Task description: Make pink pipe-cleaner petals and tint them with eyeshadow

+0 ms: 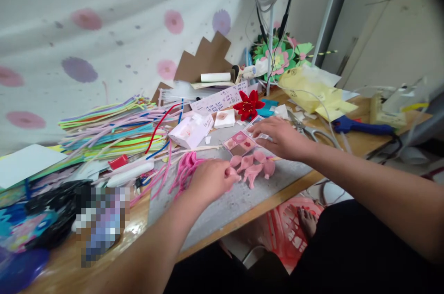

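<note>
My left hand [212, 178] is closed in a loose fist around a bunch of pink petal strips [185, 169] on the grey mat [236, 197]. Several loose pink petals [255, 166] lie just right of it. My right hand [280, 136] lies flat with fingers stretched, its tips touching a small clear packet [258, 133] next to a pink card with red shapes [239, 142].
A red paper flower [248, 105], white boxes [225, 118], and a stack of coloured pipe cleaners [114, 127] lie at the back. Scissors [312, 133], a blue glue gun [360, 126] and yellow paper [319, 90] sit at right. A red basket [289, 231] stands under the table.
</note>
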`<state>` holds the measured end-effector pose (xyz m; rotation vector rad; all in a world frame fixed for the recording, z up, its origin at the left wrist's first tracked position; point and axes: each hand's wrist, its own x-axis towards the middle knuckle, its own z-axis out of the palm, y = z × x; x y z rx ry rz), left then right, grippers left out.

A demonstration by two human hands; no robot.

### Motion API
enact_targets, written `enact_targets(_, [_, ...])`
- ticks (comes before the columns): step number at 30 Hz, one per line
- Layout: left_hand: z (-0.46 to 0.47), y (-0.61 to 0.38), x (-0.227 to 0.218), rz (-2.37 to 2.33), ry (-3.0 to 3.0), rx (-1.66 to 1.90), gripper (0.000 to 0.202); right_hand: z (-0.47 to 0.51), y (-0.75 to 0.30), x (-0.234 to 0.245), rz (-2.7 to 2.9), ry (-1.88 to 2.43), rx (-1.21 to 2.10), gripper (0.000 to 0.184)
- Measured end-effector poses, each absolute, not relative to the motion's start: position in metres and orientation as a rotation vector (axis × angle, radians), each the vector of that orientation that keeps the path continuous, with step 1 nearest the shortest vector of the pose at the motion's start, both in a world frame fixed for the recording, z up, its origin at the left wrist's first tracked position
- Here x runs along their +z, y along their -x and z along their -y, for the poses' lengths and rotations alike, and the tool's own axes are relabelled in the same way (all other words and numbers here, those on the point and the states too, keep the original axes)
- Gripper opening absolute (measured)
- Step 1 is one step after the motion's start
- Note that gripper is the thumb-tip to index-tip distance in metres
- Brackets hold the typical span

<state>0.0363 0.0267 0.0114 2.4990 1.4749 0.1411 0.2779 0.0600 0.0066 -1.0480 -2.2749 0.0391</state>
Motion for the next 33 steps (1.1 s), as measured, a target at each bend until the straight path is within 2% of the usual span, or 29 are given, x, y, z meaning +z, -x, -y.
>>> enact_targets(5, [-0.032,-0.053,0.01,-1.369,-2.772,-0.048,0.042,-0.073,-0.268,-0.002,2.457,1.212,0.046,0.02])
enact_targets(12, [-0.048,-0.043,0.008,-1.242,-2.687,-0.024,0.01,-0.103,-0.248,-0.017,2.595,1.261,0.056,0.025])
enact_targets(15, [-0.053,-0.028,0.01,-1.218,-2.509,0.125,0.009,-0.11,-0.242,-0.021,2.63,1.245,0.048,0.028])
enact_targets(18, [-0.056,-0.009,0.012,-1.26,-2.258,0.418,0.009,-0.112,-0.24,-0.019,2.668,1.216,0.029,0.028])
enact_targets(23, [-0.054,0.013,0.008,-1.296,-1.624,0.822,0.011,-0.11,-0.244,-0.01,2.762,1.096,-0.051,0.025])
enact_targets(27, [-0.05,0.009,0.004,-1.107,-1.232,0.934,0.016,-0.112,-0.244,-0.008,2.781,1.054,-0.098,0.024])
enact_targets(33, [-0.045,-0.002,0.003,-1.004,-0.965,1.019,0.026,-0.115,-0.244,-0.008,2.749,1.084,-0.084,0.027])
